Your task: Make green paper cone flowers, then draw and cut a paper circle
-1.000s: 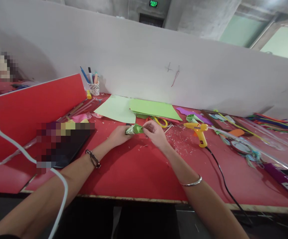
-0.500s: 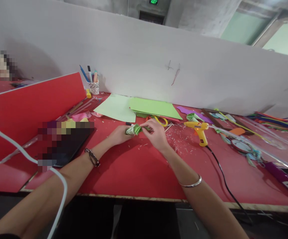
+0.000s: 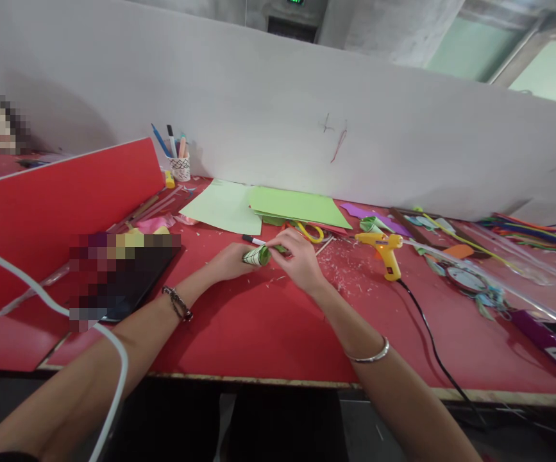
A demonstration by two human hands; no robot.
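Observation:
My left hand (image 3: 229, 262) is wrapped round a small roll of green paper (image 3: 256, 256) with dark crossed lines on its outer side. Its open end faces right. The thumb and fingers of my right hand (image 3: 297, 258) pinch together at the edge of that end. Their tips partly hide the rim of the paper. Just behind the roll, a marker with a black cap (image 3: 252, 240) lies on the table. Yellow-handled scissors (image 3: 311, 231) rest beyond my right hand, partly under sheets of paper.
Green sheets (image 3: 301, 206) and a pale sheet (image 3: 224, 206) lie at the back. To the right are a yellow glue gun (image 3: 384, 251) with a black cord, another green paper roll (image 3: 372, 224) and a purple power strip (image 3: 542, 340). A pen cup (image 3: 180, 168) stands back left; a white cable (image 3: 18, 273) hangs left.
My right fingers have moved left along the open end of the paper roll. Its flared, folded green edge now looks tucked into a rounder opening. More of the marker behind shows.

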